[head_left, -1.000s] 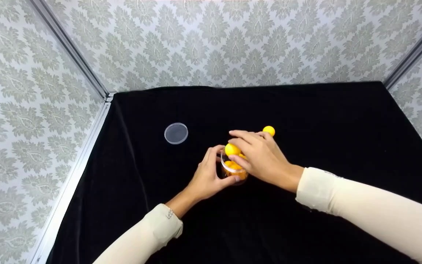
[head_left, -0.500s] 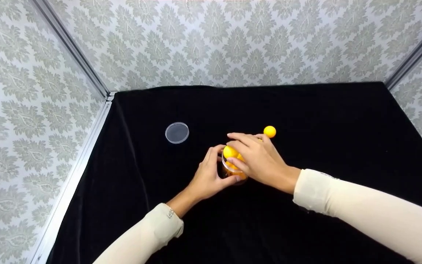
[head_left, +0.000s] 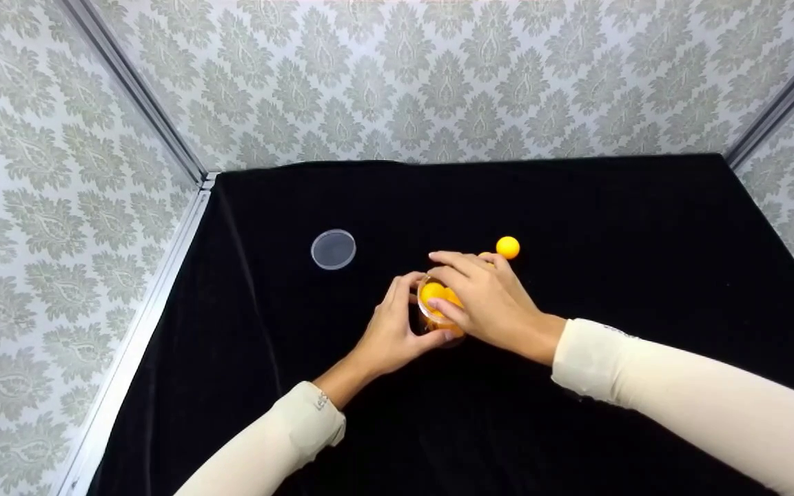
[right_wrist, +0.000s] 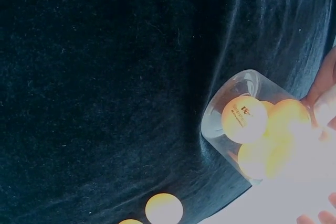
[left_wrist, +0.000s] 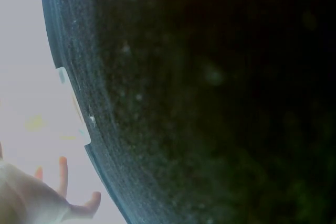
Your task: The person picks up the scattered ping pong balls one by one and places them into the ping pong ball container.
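Observation:
A clear jar (head_left: 425, 313) stands on the black cloth with several orange table tennis balls (right_wrist: 244, 119) inside. My left hand (head_left: 391, 331) grips its side, thumb at the front and fingers behind. Over the mouth lies my right hand (head_left: 490, 296), its fingers stretched past the rim and its thumb by the topmost ball (head_left: 433, 293), which sits within the rim. Part of the jar is hidden under that hand. In the right wrist view the jar shows from the side, its right part washed out by glare. The left wrist view is mostly dark cloth.
A round clear lid (head_left: 333, 249) lies on the black cloth (head_left: 617, 227) to the jar's upper left. One loose ball (head_left: 508, 247) rests beyond the right hand, and another (head_left: 485, 256) is partly hidden by its fingers. Patterned panels (head_left: 404, 76) stand behind the table.
The ball at the jar's mouth has gone down into the jar from under the right hand's fingers. The right hand shifted slightly left and down; the left hand stays put.

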{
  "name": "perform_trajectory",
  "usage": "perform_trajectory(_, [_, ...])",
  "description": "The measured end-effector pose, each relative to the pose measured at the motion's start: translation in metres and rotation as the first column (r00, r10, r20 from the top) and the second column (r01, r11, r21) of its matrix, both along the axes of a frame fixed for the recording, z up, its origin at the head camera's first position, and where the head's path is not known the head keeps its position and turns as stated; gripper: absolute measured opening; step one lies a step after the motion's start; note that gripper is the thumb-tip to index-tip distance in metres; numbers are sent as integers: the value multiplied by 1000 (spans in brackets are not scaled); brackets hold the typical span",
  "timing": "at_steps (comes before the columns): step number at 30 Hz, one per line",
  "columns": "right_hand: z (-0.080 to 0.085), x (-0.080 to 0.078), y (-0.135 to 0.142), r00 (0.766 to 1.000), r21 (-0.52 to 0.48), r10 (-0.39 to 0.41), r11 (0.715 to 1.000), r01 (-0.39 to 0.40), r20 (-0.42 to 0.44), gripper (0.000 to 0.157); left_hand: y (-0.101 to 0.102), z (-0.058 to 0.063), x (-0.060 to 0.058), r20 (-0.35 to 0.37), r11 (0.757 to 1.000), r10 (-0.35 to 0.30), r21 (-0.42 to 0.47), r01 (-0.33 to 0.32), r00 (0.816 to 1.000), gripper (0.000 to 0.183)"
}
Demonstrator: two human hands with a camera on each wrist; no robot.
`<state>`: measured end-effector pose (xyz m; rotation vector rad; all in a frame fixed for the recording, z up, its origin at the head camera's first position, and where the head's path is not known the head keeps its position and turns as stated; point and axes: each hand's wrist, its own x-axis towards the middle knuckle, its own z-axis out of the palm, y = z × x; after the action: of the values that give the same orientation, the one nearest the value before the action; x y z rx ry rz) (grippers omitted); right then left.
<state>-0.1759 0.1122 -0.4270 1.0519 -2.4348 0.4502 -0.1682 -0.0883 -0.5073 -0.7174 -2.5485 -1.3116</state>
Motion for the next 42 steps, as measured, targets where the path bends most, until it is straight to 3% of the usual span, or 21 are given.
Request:
perform_trajectory(22, [6,-8,3,1000,1,-29,1000,29,-4,35,-1,0,0,5,1000,14,-7,-14,1000,91])
perform_trajectory(30, [18,-28,11,994,-59,-104,993,105,29,39,-1,0,0,16,1000,19,-22,-18,1000,91])
perform_trajectory(42, [13,-60,41,974,-89,-222,970,226,49,41,-1,0,0,24,999,23,-30,-23,999,89])
